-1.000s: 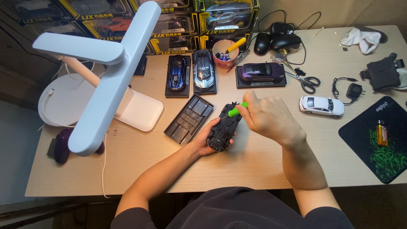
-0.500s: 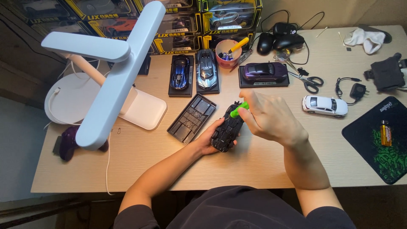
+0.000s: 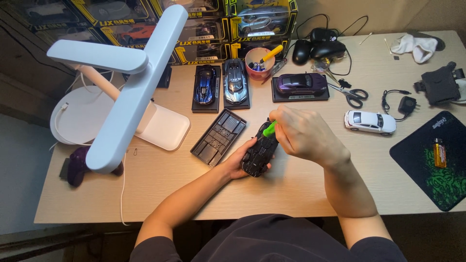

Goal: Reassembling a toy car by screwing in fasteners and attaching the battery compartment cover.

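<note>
My left hand (image 3: 236, 161) cradles a black model car (image 3: 259, 150) that lies upside down near the middle of the table, its underside facing up. My right hand (image 3: 303, 133) is closed around a small screwdriver with a green handle (image 3: 269, 129), whose tip is pressed onto the car's underside. The screwdriver's shaft is mostly hidden by my fingers. Just left of the car lies a dark plastic display base (image 3: 218, 137).
A white desk lamp (image 3: 119, 92) stands at the left. Blue (image 3: 205, 85), silver (image 3: 235, 81) and purple (image 3: 302, 83) model cars sit on bases at the back, a white car (image 3: 370, 121) at right. Scissors (image 3: 352, 93), a pink cup (image 3: 257, 63), computer mice, a black mat (image 3: 434, 160) and boxes surround them.
The view has shifted slightly; both hands stay on the black car and screwdriver in nearly the same pose.
</note>
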